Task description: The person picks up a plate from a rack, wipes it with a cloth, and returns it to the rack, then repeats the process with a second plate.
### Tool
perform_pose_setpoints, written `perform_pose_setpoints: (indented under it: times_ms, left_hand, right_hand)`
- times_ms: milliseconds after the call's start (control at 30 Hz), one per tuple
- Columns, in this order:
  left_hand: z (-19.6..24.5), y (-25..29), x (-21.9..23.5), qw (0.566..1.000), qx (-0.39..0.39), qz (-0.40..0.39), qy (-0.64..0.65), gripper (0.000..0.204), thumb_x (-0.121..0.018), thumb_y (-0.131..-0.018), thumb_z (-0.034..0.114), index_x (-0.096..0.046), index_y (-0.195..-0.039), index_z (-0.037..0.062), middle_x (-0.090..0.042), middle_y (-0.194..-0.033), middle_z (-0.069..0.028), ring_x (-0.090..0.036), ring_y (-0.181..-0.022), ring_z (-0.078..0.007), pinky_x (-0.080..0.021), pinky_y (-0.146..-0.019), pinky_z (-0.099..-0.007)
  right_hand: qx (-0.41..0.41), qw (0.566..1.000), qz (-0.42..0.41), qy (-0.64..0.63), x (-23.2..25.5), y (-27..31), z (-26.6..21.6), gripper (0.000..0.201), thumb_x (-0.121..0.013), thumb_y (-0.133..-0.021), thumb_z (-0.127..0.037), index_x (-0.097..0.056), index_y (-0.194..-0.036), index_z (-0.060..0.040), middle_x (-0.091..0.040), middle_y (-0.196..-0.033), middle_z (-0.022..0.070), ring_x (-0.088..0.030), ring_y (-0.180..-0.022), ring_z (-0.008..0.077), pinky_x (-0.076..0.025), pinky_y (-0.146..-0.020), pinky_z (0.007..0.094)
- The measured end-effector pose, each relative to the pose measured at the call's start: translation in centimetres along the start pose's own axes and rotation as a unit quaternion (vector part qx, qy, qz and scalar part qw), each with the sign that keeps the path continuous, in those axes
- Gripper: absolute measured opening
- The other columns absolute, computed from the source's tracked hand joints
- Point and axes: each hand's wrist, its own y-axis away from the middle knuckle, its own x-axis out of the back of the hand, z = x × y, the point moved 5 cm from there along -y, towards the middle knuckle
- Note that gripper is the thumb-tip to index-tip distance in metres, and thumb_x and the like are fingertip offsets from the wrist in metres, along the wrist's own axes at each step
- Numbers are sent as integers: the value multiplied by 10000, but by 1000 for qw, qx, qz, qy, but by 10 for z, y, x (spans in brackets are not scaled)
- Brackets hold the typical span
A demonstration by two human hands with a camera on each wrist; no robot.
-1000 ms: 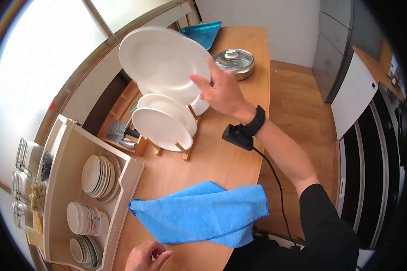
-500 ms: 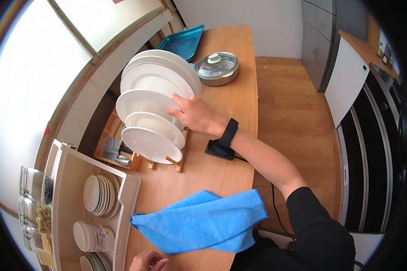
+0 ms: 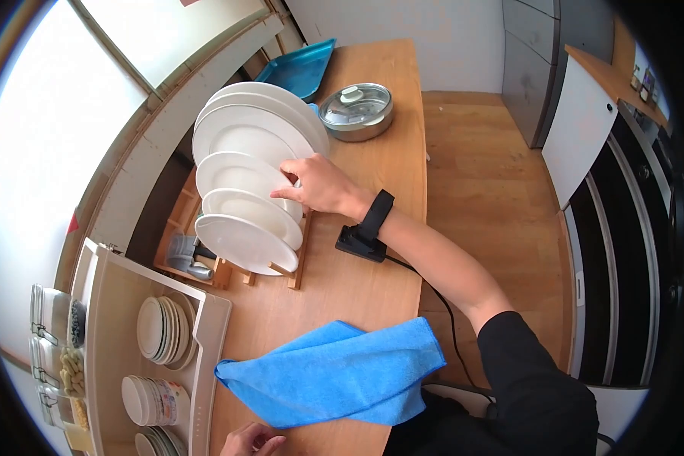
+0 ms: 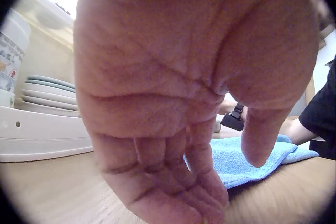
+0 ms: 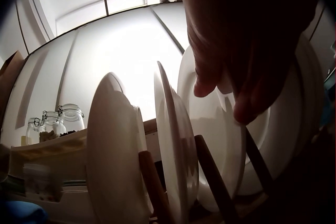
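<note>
At far left, clip-top glass jars [image 3: 47,308] hold dark grains, pale pieces and yellow kernels. Beside them, a cream dish box [image 3: 213,319] contains stacked small plates [image 3: 153,328] and bowls [image 3: 134,399] with coloured prints too small to read. Next, a wooden caddy [image 3: 222,273] carries a clear plastic piece and grey-handled utensils. The left hand [image 3: 247,441] is by the table [image 3: 346,296], its grip slack, around nothing. White plates stand on edge in a wooden rack [image 3: 293,281]: two nearer plates [image 3: 239,247] in front, larger plates [image 3: 239,137] behind, and between them the held plate [image 3: 224,176], its right rim pinched between thumb and fingers of the right hand [image 3: 319,182]. Beyond lies a blue tray [image 3: 300,68]; a blue cloth [image 3: 334,372] is spread nearer. Further right sits a glass-lidded pot [image 3: 357,129], then a black cable [image 3: 452,323] trailing from the right wrist.
</note>
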Motion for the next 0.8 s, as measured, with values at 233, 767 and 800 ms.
perform_pose_setpoints:
  times_ms: [233, 767, 800]
  left_hand:
    - [-6, 5, -1, 1000, 16, -13, -19, 222, -756, -930, 177, -668, -934, -26, -645, -707, -151, -603, -608, -222, -475, -587, -359]
    - [-17, 36, 4, 999, 35, 0, -16, 222, -749, -935, 186, -683, -956, -25, -667, -748, -167, -631, -652, -247, -491, -621, -366]
    - [-19, 39, 4, 999, 38, 1, -15, 228, -750, -935, 191, -682, -954, -27, -668, -749, -167, -632, -654, -248, -492, -621, -367]
  right_hand:
    - [97, 988, 112, 51, 34, 18, -7, 357, -759, -915, -369, -706, -858, -21, -729, -755, 147, -721, -660, 247, -550, -618, 359]
    - [11, 951, 67, 301, 55, -47, -25, 433, -696, -916, -444, -678, -894, -12, -724, -887, 242, -704, -896, 433, -572, -789, 504]
    - [14, 951, 66, 302, 54, -49, -25, 433, -696, -916, -444, -678, -894, -12, -724, -887, 242, -704, -896, 433, -572, -789, 504]
